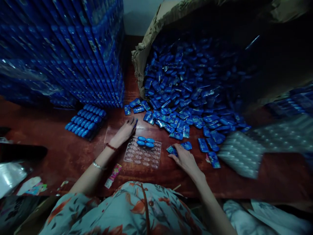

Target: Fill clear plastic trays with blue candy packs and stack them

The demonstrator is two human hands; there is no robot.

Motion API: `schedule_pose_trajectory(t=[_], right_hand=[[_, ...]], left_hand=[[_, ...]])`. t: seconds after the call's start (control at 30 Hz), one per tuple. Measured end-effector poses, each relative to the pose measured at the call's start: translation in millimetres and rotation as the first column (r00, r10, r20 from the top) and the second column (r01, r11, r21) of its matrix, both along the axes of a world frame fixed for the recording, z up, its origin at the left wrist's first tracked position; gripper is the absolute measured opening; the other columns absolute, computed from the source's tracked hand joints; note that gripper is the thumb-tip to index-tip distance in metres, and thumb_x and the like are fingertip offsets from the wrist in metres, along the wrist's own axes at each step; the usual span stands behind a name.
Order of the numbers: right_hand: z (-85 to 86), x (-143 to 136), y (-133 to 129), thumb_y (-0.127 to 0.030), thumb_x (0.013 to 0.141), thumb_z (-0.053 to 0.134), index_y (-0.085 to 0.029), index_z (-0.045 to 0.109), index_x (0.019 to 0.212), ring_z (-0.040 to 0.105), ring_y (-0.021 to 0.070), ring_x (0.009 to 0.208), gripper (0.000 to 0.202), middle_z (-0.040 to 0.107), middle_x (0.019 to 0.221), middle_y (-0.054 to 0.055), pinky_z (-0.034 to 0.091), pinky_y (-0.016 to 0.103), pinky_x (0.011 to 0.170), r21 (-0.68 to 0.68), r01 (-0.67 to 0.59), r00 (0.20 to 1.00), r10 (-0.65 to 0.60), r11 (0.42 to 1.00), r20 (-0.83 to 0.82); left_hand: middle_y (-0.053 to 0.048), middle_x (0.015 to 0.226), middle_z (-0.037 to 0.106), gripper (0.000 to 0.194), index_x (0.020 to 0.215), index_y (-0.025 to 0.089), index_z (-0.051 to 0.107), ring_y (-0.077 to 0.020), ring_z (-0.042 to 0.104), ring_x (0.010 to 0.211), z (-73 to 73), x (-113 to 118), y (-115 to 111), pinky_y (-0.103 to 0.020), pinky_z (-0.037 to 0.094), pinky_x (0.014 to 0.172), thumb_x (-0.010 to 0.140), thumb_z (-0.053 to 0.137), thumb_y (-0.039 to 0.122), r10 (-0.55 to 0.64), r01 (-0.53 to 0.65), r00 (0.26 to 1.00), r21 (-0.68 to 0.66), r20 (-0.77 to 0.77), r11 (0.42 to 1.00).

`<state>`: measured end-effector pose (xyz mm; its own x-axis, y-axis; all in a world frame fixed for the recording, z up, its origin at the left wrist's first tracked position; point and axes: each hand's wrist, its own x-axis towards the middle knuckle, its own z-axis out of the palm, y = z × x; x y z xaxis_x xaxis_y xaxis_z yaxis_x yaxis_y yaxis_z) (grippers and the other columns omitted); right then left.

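A clear plastic tray (143,155) with rows of oval hollows lies on the table in front of me. Several glossy blue oval cases (146,142) sit at its far side. My left hand (127,129) is just beyond the tray's far left corner, its fingers closed around a small blue case that is mostly hidden. To the right of the tray, my right hand (184,157) is curled over a small blue case (172,150), fingers closed on it. Another blue case (186,145) lies against the far side of that hand.
A large torn carton (140,70) lies on its side, spilling many blue cases (181,114). Tall stacks of filled trays (97,62) rise at the left, with one filled tray pile (85,120) before them. Nested clear trays (241,155) are at right; a pink wrapper (113,176) lies near me.
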<state>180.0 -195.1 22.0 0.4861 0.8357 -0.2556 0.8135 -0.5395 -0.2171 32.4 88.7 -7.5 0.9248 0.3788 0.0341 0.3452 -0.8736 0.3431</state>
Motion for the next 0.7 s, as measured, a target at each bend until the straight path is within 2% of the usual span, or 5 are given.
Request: schedule_pose_trajectory(t=[0.13, 0.3, 0.47, 0.57, 0.7], right_hand=[[-11.6, -9.0, -15.0, -0.048, 0.089, 0.043, -0.018, 0.05, 0.111, 0.065, 0.0248, 0.08, 0.038, 0.066, 0.086, 0.009, 0.047, 0.031, 0.062, 0.024, 0.111, 0.993, -0.112, 0.994, 0.036], [-10.6, -18.6, -23.5, -0.035, 0.093, 0.033, -0.02, 0.044, 0.123, 0.057, 0.0225, 0.109, 0.035, 0.058, 0.119, 0.012, 0.047, 0.036, 0.088, 0.338, 0.11, 0.978, -0.041, 0.935, -0.204], [16.0, -32.0, -6.9, -0.034, 0.091, 0.04, -0.02, 0.041, 0.121, 0.063, 0.0197, 0.094, 0.033, 0.062, 0.106, 0.008, 0.05, 0.033, 0.082, 0.34, 0.178, 0.898, -0.011, 0.924, -0.44], [20.9, -41.7, 13.4, -0.032, 0.09, 0.045, -0.021, 0.049, 0.108, 0.063, 0.0186, 0.085, 0.022, 0.063, 0.094, 0.006, 0.051, 0.031, 0.076, 0.407, 0.09, 0.893, 0.107, 0.909, -0.437], [8.6, -52.1, 34.2, -0.022, 0.091, 0.04, -0.021, 0.052, 0.112, 0.058, 0.0188, 0.103, 0.024, 0.059, 0.108, 0.008, 0.049, 0.033, 0.088, 0.56, -0.032, 0.936, 0.222, 0.828, -0.275]], left_hand=[[-0.012, 0.118, 0.053, 0.036, 0.125, 0.016, 0.047, -0.0221, 0.053, 0.107, 13.7, -64.8, -14.1, -0.04, 0.043, 0.095, 0.091, 0.038, 0.023, 0.202, -0.174, 0.955, -0.144, 0.217, 0.974], [-0.005, 0.098, 0.051, 0.027, 0.113, 0.022, 0.056, -0.0162, 0.056, 0.088, 47.7, -119.3, -68.3, -0.031, 0.05, 0.081, 0.09, 0.044, 0.027, 0.382, -0.318, 0.89, -0.262, 0.248, 0.911], [-0.004, 0.091, 0.057, 0.019, 0.108, 0.019, 0.052, -0.0153, 0.058, 0.083, 43.1, -104.2, -109.2, -0.027, 0.051, 0.075, 0.089, 0.047, 0.023, 0.298, -0.178, 0.886, -0.333, 0.356, 0.926], [-0.007, 0.099, 0.058, 0.023, 0.111, 0.019, 0.053, -0.0163, 0.057, 0.091, 26.0, -86.9, -110.1, -0.028, 0.051, 0.078, 0.091, 0.043, 0.017, 0.158, -0.086, 0.902, -0.193, 0.401, 0.977], [-0.01, 0.108, 0.056, 0.039, 0.127, 0.022, 0.046, -0.0171, 0.054, 0.099, 11.3, -79.9, -99.6, -0.03, 0.051, 0.08, 0.092, 0.035, 0.009, -0.027, 0.034, 0.9, -0.008, 0.436, 0.999]])
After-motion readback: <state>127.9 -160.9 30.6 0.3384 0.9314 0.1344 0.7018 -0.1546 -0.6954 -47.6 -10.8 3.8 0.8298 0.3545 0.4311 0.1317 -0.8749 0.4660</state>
